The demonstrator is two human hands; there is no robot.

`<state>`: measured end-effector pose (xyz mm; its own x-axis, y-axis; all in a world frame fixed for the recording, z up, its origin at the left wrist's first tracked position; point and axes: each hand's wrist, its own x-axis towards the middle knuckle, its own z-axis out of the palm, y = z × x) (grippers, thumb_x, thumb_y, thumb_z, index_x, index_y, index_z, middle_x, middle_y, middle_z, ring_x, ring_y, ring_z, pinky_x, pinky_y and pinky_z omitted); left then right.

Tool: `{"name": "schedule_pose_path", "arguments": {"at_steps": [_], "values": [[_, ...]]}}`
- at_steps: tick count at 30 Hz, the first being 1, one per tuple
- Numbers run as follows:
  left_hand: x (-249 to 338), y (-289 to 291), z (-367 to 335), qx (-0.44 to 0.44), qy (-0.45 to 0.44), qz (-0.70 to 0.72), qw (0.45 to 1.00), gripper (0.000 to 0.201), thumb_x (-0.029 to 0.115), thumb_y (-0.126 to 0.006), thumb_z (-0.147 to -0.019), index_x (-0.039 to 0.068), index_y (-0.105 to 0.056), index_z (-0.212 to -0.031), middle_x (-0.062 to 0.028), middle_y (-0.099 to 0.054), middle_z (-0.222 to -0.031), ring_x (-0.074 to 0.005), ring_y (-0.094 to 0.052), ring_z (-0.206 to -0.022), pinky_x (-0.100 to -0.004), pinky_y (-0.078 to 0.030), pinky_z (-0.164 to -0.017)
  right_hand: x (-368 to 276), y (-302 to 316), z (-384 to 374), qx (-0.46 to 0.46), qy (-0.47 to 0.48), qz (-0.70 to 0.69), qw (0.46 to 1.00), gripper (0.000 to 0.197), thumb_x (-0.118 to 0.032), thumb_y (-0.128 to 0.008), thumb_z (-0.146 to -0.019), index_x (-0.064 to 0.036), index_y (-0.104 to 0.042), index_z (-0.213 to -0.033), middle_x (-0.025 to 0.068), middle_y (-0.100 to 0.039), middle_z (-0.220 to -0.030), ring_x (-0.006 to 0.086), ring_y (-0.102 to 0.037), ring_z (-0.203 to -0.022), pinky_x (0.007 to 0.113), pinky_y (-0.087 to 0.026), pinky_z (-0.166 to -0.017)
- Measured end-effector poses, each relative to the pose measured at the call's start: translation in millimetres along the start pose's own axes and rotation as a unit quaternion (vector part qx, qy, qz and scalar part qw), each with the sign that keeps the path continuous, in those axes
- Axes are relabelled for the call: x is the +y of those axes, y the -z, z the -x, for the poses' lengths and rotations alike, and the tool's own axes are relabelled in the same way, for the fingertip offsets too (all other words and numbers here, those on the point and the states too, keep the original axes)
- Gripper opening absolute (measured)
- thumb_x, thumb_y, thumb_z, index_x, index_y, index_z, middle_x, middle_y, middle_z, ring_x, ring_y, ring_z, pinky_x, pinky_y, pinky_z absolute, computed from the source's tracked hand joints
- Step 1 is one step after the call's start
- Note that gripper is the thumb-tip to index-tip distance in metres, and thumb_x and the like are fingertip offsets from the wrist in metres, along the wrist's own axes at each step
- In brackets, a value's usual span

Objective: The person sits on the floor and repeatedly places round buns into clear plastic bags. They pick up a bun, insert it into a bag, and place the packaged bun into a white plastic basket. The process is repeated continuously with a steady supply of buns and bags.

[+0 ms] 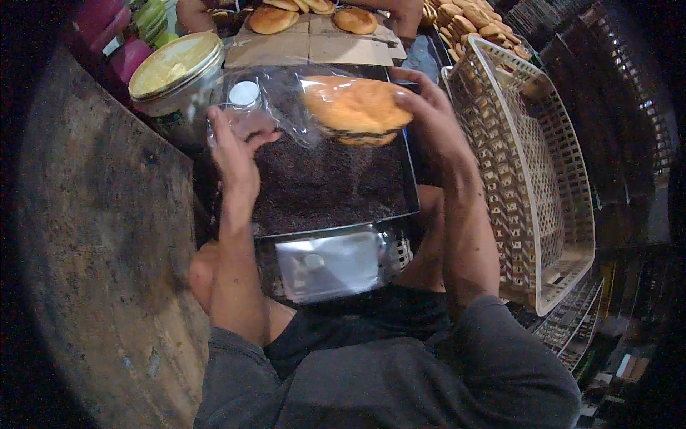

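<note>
My right hand grips a golden bun by its right end. Dark crumbs line the bun's lower edge, and its left part appears to be in the mouth of a clear plastic bag. My left hand holds the other side of the bag, thumb and fingers apart around the film. A round white label shows on the bag. Below both hands lies a dark tray spread with fine dark brown sprinkles. A stack of clear bags rests in front of the tray, near my lap.
Several buns sit on cardboard beyond the tray, by another person's arms. A bucket of yellow cream stands at the left, beside a wooden board. A plastic crate and piled buns are at the right.
</note>
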<state>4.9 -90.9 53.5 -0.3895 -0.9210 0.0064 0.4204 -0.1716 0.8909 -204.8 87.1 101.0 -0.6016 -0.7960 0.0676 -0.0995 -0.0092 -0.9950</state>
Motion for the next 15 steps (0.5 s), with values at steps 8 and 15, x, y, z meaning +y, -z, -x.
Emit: {"name": "schedule_pose_path", "arguments": {"at_steps": [8, 15], "values": [[48, 29, -10, -0.202, 0.046, -0.263, 0.942, 0.047, 0.043, -0.037, -0.098, 0.001, -0.059, -0.102, -0.0076, -0.061, -0.081, -0.0174, -0.062, -0.07, -0.0281, -0.051, -0.054, -38, 35, 18, -0.036, -0.056, -0.083, 0.994, 0.047, -0.017, -0.056, -0.081, 0.001, -0.048, -0.124, 0.017, -0.061, -0.11, 0.0214, -0.061, -0.097, 0.03, -0.049, -0.085], [46, 43, -20, -0.219, -0.007, -0.075, 0.973, 0.041, 0.038, -0.034, -0.1, 0.003, -0.053, -0.095, -0.0085, -0.063, -0.082, -0.0166, -0.061, -0.075, -0.0267, -0.048, -0.06, -31, 30, 26, -0.013, -0.052, -0.126, 0.991, 0.045, -0.017, -0.058, -0.085, 0.0006, -0.046, -0.124, 0.0148, -0.062, -0.107, 0.0206, -0.062, -0.093, 0.03, -0.05, -0.082]]}}
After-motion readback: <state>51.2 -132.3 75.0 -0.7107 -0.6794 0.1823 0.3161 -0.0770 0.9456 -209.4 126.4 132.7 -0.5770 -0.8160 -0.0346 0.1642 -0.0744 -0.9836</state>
